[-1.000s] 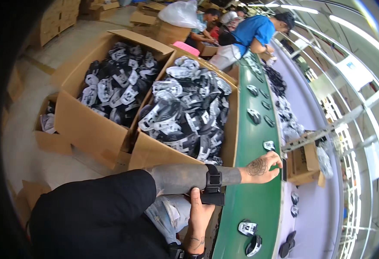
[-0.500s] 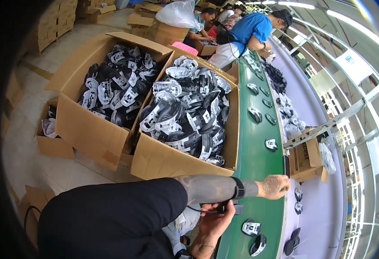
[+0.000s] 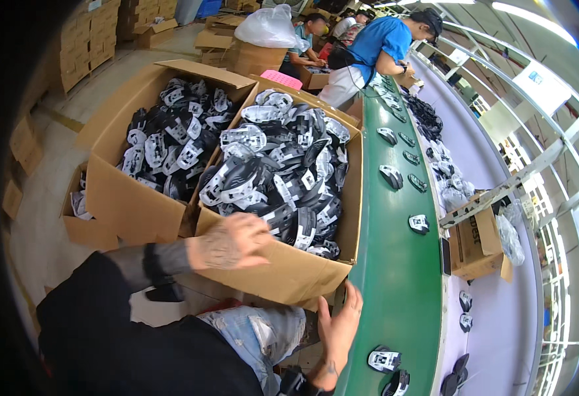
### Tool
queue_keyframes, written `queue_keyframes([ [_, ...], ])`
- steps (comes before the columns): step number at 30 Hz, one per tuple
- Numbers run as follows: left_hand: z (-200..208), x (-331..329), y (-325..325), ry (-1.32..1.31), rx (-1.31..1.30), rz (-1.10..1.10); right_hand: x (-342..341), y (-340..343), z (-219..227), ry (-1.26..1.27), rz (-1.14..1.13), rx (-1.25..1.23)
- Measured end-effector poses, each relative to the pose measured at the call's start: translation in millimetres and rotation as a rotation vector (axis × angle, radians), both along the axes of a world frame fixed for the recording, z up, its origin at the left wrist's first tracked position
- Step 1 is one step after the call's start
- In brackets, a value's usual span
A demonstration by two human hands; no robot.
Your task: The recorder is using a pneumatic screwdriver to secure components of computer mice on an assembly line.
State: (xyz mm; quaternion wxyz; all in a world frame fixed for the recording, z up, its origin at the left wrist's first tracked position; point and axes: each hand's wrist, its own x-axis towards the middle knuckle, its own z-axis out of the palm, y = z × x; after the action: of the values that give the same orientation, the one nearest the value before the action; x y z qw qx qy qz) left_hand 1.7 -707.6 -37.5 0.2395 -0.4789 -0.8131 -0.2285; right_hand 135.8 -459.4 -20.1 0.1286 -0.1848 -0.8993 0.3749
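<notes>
A cardboard box (image 3: 273, 270) heaped with black-and-white curved plastic shells (image 3: 296, 178) stands in front of me, left of the green conveyor belt (image 3: 395, 264). My left hand (image 3: 231, 243) is over the box's near edge, fingers stretched out and slightly blurred, with nothing visible in it. A black strap with a dark device is on that wrist. My right hand (image 3: 340, 327) is beside the box's near right corner, thumb and fingers apart. Whether it touches the cardboard I cannot tell. Two shells (image 3: 384, 360) lie on the belt to its right.
A second box (image 3: 131, 198) of similar shells adjoins on the left. Several shells are spaced along the belt. Beyond it, a pale bench (image 3: 494, 317) bears loose parts and an open carton (image 3: 471, 247). A person in blue (image 3: 382, 49) bends over the belt's far end.
My left hand has swung from the belt's right edge back left to the box. My right hand has come away from a dark object beneath my left forearm and spread near the box corner.
</notes>
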Motion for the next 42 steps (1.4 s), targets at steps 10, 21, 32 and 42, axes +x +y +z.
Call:
queue_keyframes([
  [10, -19, -37, -39, 0.083, -0.178, 0.076, -73, 22, -70, 0.415, 0.136, 0.523],
  [21, -17, -27, -41, 0.066, -0.263, 0.186, -61, -7, -82, 0.459, -0.016, 0.381],
  [32, 39, -8, 81, 0.057, -0.054, -0.209, -38, 1, -52, 0.13, -0.239, 0.05],
  [42, 17, -94, 262, -1.138, -0.862, -0.011, -76, 23, -60, 0.077, -0.157, -0.345],
])
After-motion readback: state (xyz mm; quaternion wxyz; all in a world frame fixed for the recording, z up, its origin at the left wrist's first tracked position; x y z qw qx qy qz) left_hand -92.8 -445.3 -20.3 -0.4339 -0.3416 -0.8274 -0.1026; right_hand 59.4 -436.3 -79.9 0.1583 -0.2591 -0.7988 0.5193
